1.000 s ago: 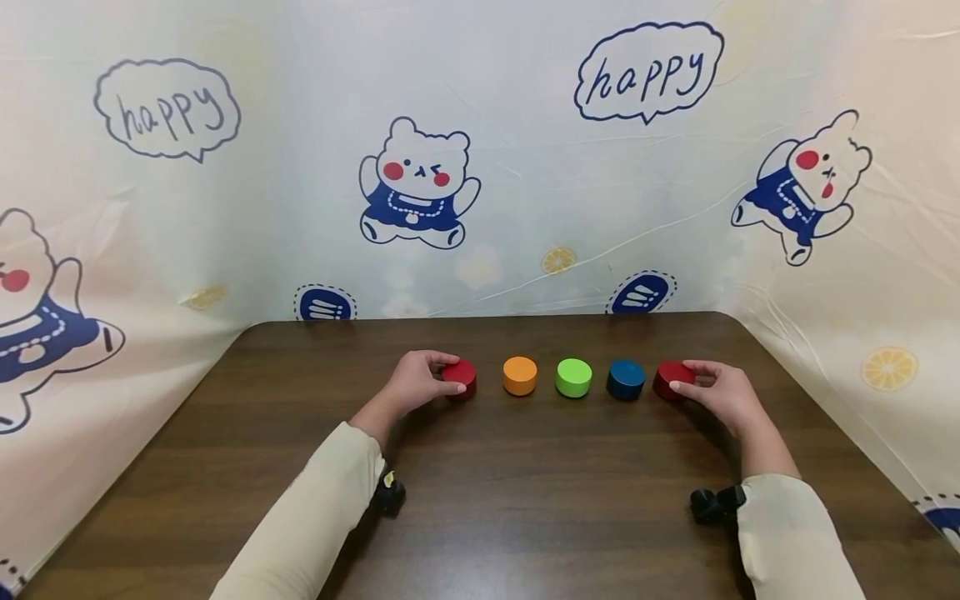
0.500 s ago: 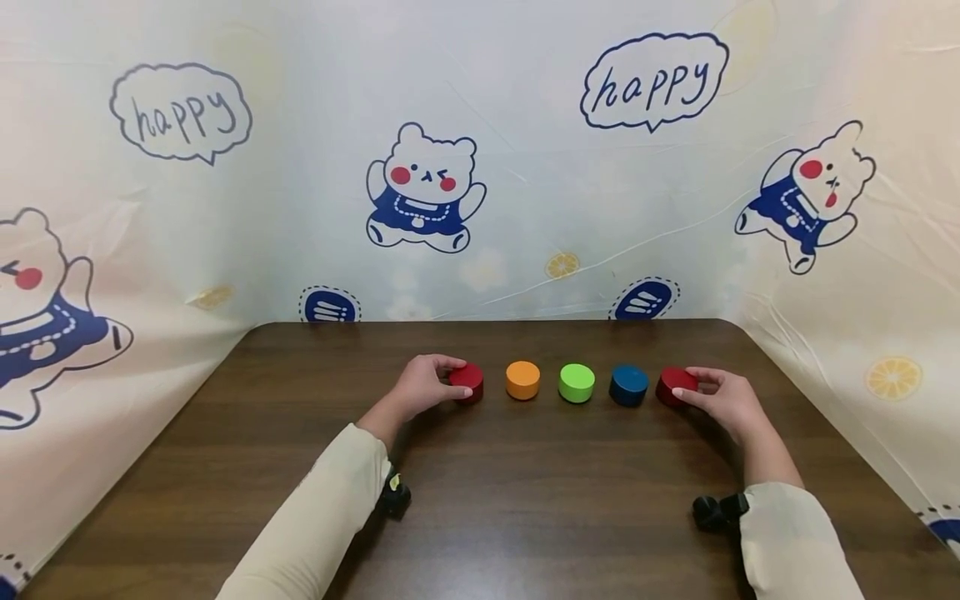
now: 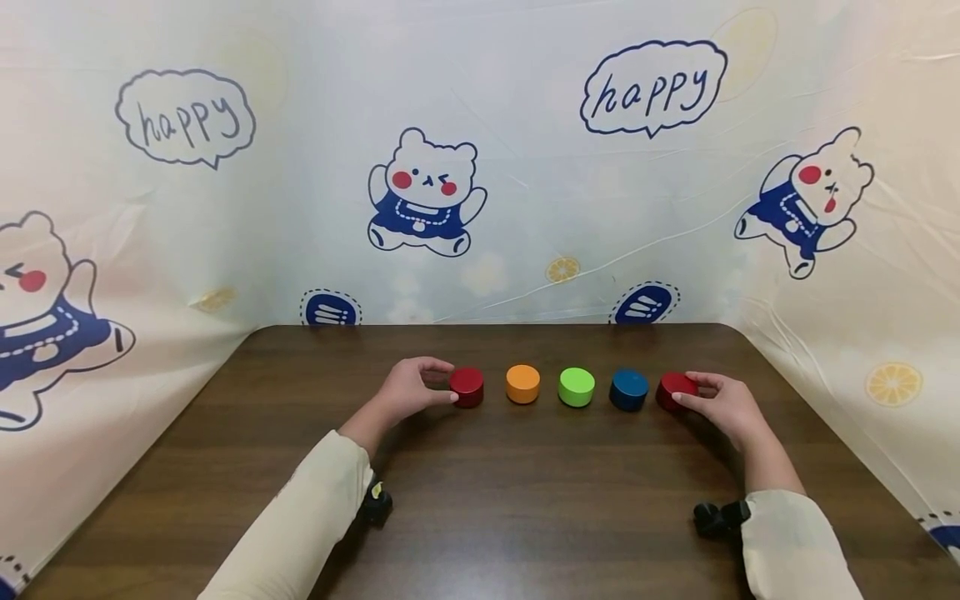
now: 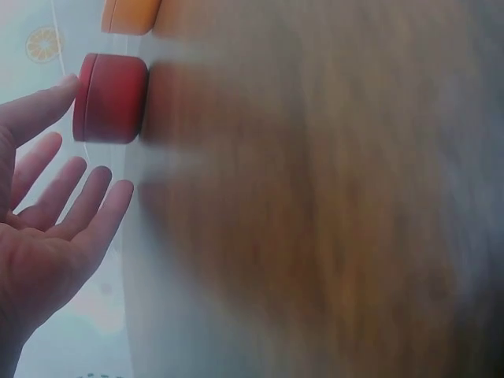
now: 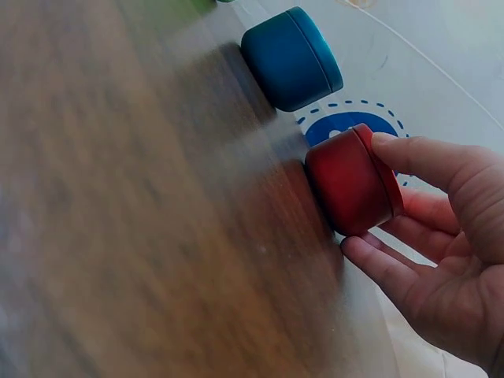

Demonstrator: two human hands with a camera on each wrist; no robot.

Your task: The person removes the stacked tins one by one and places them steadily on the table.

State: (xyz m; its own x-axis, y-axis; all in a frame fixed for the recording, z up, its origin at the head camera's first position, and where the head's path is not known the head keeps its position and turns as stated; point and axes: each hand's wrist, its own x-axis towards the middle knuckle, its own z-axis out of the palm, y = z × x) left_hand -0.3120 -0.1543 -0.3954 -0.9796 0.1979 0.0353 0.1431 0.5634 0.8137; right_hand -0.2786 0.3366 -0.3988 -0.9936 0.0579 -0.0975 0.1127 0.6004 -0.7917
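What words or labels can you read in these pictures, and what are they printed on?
"happy", in a speech bubble on the pale cartoon-bear backdrop cloth, upper left.
"happy", in a second speech bubble on the same cloth, upper right.
The round coloured wooden discs and the dark wooden table carry no writing.

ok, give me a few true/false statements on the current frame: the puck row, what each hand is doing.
1. Five round pucks stand in one row on the table. True.
2. The green puck is at the left end of the row. False: it is in the middle; red pucks are at both ends.
3. The right hand pinches the right red puck. True: in the right wrist view thumb and fingers are around it.
4. The left hand grips the left red puck. False: in the left wrist view its fingers are straight and apart from the puck, at most a fingertip near it.
5. The blue puck is stacked on the orange puck. False: both stand on the table, the green one between them.
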